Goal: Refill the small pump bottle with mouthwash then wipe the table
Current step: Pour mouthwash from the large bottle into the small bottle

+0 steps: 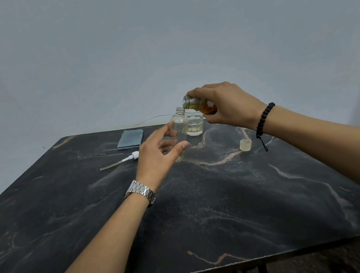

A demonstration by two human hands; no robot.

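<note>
The mouthwash bottle (200, 106) is held tilted in the right hand (227, 105), grip closed around it, mouth above the small pump bottle (179, 125), which stands mid-surface, apparently loosely held by the left hand (156, 157).

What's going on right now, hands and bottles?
Right hand grips the tilted mouthwash bottle, mouth over the small bottle. Left hand open beside the small bottle. Pump lying off. Nothing in the way.

Left hand (157, 154) fingers loosely spread, forearm extended; right hand (225, 103) gripping (fingers curled), raised, wrist bent.
</note>
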